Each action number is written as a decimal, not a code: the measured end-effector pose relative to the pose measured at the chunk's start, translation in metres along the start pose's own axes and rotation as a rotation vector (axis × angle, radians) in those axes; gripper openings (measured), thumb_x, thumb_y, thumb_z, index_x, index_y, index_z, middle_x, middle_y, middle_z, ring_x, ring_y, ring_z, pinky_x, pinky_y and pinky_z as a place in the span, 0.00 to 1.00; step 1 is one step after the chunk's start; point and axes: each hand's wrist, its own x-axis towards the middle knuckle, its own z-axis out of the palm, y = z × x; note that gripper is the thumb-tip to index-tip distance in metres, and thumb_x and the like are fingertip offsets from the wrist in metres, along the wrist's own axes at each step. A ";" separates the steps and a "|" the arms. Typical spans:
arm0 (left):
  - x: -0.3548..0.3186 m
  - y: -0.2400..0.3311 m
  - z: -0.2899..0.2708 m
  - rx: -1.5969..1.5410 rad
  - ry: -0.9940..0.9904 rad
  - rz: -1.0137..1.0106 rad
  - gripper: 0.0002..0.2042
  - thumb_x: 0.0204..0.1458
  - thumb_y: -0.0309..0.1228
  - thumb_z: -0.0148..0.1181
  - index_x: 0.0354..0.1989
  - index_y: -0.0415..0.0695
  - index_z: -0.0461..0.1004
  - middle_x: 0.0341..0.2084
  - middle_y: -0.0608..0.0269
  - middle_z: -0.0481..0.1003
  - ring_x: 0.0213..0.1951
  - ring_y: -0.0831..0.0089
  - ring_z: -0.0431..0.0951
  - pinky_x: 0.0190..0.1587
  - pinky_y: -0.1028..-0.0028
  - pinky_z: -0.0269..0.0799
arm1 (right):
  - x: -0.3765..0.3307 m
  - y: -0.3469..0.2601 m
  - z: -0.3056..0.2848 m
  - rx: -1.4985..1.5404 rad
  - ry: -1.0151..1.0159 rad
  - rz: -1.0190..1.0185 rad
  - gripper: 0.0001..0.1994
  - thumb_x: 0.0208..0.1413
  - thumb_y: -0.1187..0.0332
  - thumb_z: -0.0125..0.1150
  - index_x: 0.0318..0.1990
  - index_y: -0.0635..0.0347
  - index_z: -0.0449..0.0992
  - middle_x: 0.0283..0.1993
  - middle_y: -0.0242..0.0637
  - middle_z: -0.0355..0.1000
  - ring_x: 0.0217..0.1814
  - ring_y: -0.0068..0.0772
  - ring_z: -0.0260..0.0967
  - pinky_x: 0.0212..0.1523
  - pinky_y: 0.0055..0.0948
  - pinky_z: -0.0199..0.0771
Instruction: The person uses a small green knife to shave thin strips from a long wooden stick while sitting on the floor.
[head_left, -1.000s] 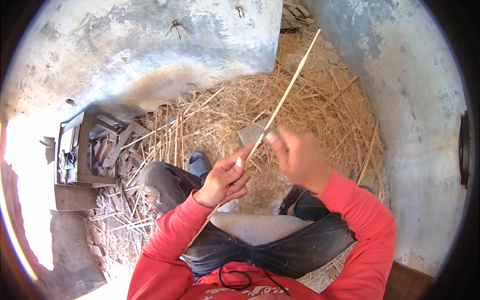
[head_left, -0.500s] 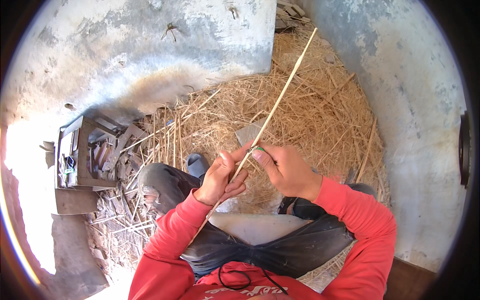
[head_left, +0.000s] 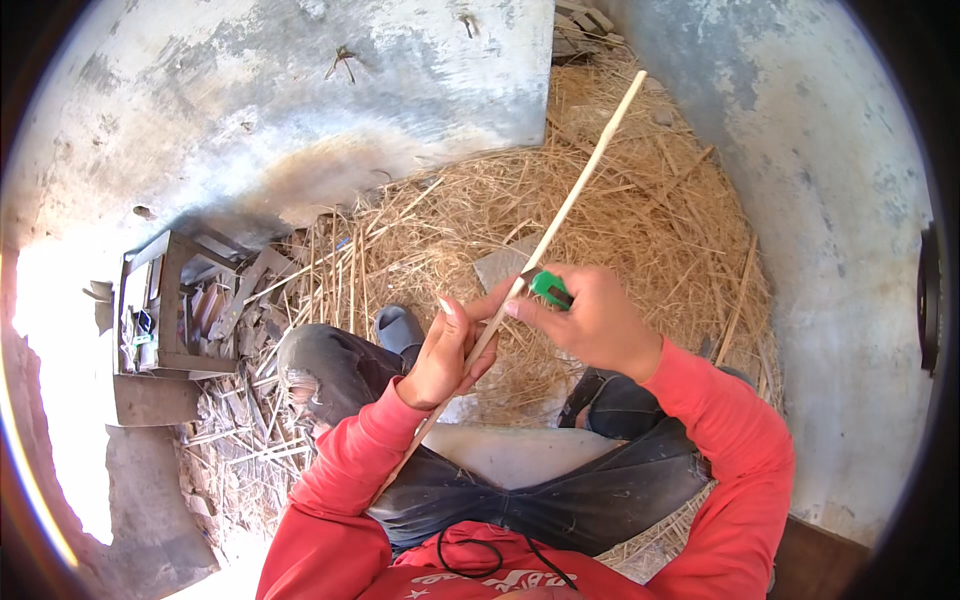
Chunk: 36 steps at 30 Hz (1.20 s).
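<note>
A long pale stick [head_left: 587,172], seemingly bamboo or cane, slants from my lap up toward the far right. My left hand [head_left: 447,352] is closed around its lower middle, with the thumb raised. Just above that, a green-handled utility knife [head_left: 550,288] sits in my right hand [head_left: 608,325], its dark blade end against the stick. My right thumb presses close to the stick beside the blade. The stick's lower end passes over my left forearm and lap, partly out of sight.
Straw and shavings [head_left: 650,240] cover the floor ahead. A wooden stool-like frame [head_left: 180,305] stands at the left beside scrap pieces. A flat grey slab [head_left: 503,264] lies behind my hands. Worn plaster walls [head_left: 800,150] rise ahead and at the right.
My right hand has turned and shifted slightly right, so the green knife shows more. The stick's far tip has moved a little right and nearer. My left hand keeps its hold.
</note>
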 end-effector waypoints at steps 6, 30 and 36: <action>0.004 -0.004 -0.001 0.115 0.108 0.041 0.43 0.69 0.64 0.26 0.73 0.36 0.62 0.12 0.77 0.61 0.13 0.87 0.57 0.18 0.82 0.52 | -0.010 0.018 0.013 0.001 -0.223 -0.402 0.05 0.53 0.69 0.67 0.36 0.58 0.82 0.20 0.46 0.70 0.19 0.46 0.68 0.24 0.39 0.68; -0.110 0.305 -0.070 0.670 1.694 1.747 0.18 0.71 0.37 0.40 0.48 0.32 0.71 0.15 0.62 0.72 0.15 0.76 0.66 0.20 0.75 0.63 | -0.015 -0.007 -0.016 -0.197 -0.033 -0.159 0.20 0.55 0.54 0.71 0.38 0.67 0.82 0.31 0.46 0.78 0.34 0.41 0.79 0.35 0.43 0.76; -0.025 0.131 0.000 -0.017 1.078 0.997 0.21 0.74 0.48 0.38 0.41 0.42 0.69 0.47 0.48 0.79 0.44 0.66 0.79 0.45 0.69 0.78 | -0.012 -0.028 0.024 0.364 -0.023 -0.150 0.25 0.65 0.47 0.65 0.45 0.68 0.79 0.27 0.32 0.74 0.25 0.20 0.66 0.28 0.28 0.67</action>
